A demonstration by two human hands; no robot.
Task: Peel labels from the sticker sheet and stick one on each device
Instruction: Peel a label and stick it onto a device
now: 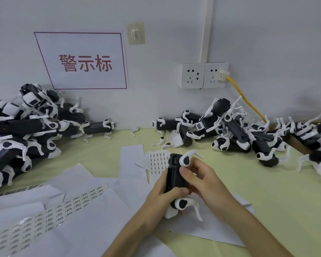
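Note:
A black device [173, 173] with white legs is held upright-lengthwise over the table's middle. My left hand [160, 197] grips its lower body from the left, thumb across the front. My right hand [198, 179] holds it from the right, thumb pressing on the black body's face. A sticker sheet [157, 162] with small printed labels lies just behind the device, partly hidden by it. A longer label sheet [50, 214] lies at the lower left. Whether a label is under my right thumb cannot be seen.
A heap of black-and-white devices [26, 132] fills the left. Another heap [235, 130] lies at the back right, running on to the far right edge. Loose white backing papers [132, 160] cover the near table. Wall sockets [204, 75] with a yellow cable [246, 101] are behind.

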